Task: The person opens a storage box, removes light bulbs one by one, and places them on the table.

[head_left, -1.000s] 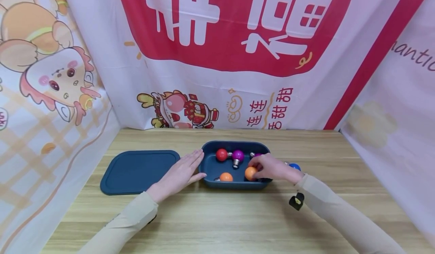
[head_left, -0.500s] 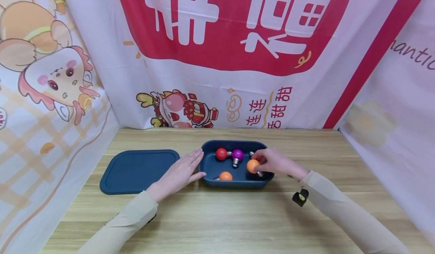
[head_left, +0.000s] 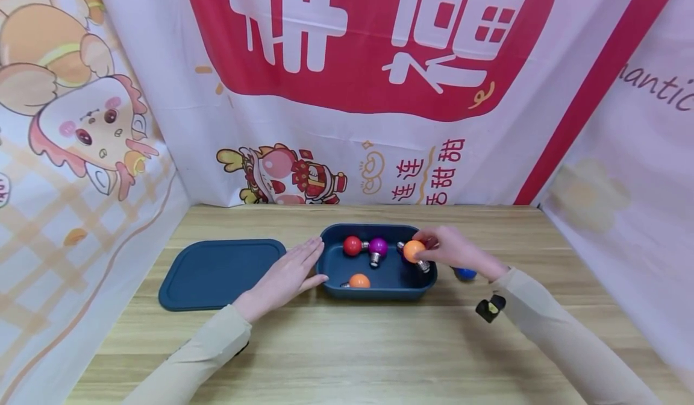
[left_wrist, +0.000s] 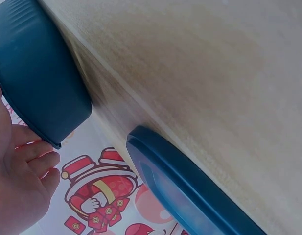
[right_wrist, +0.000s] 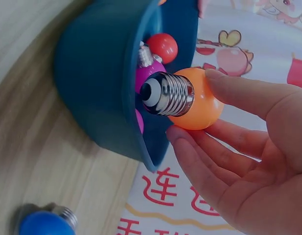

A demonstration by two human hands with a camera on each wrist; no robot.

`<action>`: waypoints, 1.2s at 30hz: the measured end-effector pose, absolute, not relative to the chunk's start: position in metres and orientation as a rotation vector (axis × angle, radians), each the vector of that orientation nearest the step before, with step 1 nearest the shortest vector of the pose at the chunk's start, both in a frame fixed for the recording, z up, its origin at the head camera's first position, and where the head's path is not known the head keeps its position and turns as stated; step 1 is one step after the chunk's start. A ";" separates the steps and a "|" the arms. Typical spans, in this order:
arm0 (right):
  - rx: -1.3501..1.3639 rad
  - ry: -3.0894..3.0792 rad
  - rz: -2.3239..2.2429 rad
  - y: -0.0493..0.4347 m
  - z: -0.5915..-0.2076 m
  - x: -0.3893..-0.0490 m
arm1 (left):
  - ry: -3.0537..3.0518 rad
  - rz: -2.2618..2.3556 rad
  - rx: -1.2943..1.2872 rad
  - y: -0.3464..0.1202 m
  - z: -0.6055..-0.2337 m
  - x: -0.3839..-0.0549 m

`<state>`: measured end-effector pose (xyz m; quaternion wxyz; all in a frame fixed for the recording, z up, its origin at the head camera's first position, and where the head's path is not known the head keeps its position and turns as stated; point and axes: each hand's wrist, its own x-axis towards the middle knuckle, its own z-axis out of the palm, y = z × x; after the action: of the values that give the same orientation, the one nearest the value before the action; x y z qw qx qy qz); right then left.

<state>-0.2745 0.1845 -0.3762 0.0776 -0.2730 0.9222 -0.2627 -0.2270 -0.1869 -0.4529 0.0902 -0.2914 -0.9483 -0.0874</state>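
Note:
My right hand pinches an orange light bulb by its globe between thumb and fingers, its silver screw base pointing away from the palm. The bulb is above the right end of a dark blue box. Inside the box lie a red bulb, a purple bulb and a second orange bulb. Another purple bulb shows partly behind the held one. With fingers extended, my left hand touches the left end of the box; the left wrist view shows its fingertips at the rim.
A dark blue lid lies flat on the wooden table, left of the box. A blue bulb rests on the table right of the box, partly under my right forearm in the head view. Printed cloth hangs behind and at both sides.
My right hand has lifted the orange bulb from the box's right front corner, moving up and to the right. More of the blue bulb shows now. My left hand stays at the box's end.

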 end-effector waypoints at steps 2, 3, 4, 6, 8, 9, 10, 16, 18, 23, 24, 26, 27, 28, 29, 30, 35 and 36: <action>-0.809 2.770 -0.791 0.189 -0.374 -0.275 | -2.820 -0.259 -0.864 -0.187 -0.453 -0.227; -0.805 2.772 -0.795 0.191 -0.373 -0.276 | -2.822 -0.261 -0.862 -0.187 -0.453 -0.227; -0.803 2.772 -0.804 0.192 -0.372 -0.276 | -2.821 -0.263 -0.861 -0.187 -0.453 -0.227; -0.792 2.769 -0.828 0.196 -0.369 -0.276 | -2.820 -0.266 -0.860 -0.187 -0.453 -0.227; -0.767 2.777 -0.838 0.200 -0.367 -0.275 | -2.819 -0.270 -0.858 -0.187 -0.452 -0.227; -0.758 2.783 -0.839 0.202 -0.366 -0.275 | -2.819 -0.272 -0.857 -0.187 -0.452 -0.227; -0.744 2.790 -0.836 0.204 -0.365 -0.275 | -2.819 -0.271 -0.857 -0.186 -0.452 -0.227; -0.678 2.822 -0.821 0.217 -0.362 -0.276 | -2.821 -0.265 -0.856 -0.187 -0.452 -0.227; -0.665 2.827 -0.825 0.222 -0.362 -0.277 | -2.820 -0.263 -0.855 -0.186 -0.452 -0.227; -0.639 2.846 -0.835 0.234 -0.363 -0.279 | -2.810 -0.267 -0.862 -0.186 -0.451 -0.226; -0.630 2.847 -0.839 0.235 -0.364 -0.280 | -2.808 -0.269 -0.864 -0.187 -0.451 -0.226; -0.611 2.857 -0.839 0.240 -0.365 -0.281 | -2.806 -0.271 -0.867 -0.187 -0.451 -0.226; -0.604 2.860 -0.839 0.243 -0.365 -0.281 | -2.805 -0.272 -0.868 -0.187 -0.451 -0.226; -0.596 2.865 -0.841 0.245 -0.366 -0.282 | -2.804 -0.270 -0.868 -0.187 -0.452 -0.226; -0.587 2.866 -0.843 0.247 -0.366 -0.282 | -2.803 -0.268 -0.868 -0.187 -0.452 -0.226; -0.575 2.869 -0.844 0.249 -0.367 -0.283 | -2.802 -0.267 -0.869 -0.187 -0.452 -0.226; -0.531 2.884 -0.838 0.261 -0.371 -0.286 | -2.799 -0.257 -0.870 -0.187 -0.453 -0.227; -0.524 2.886 -0.836 0.263 -0.372 -0.287 | -2.798 -0.256 -0.872 -0.187 -0.453 -0.227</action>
<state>-0.2868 0.2633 -0.3724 0.0460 -0.1715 0.9452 -0.2739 -0.2270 -0.1871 -0.4528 0.0997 -0.2948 -0.9464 -0.0866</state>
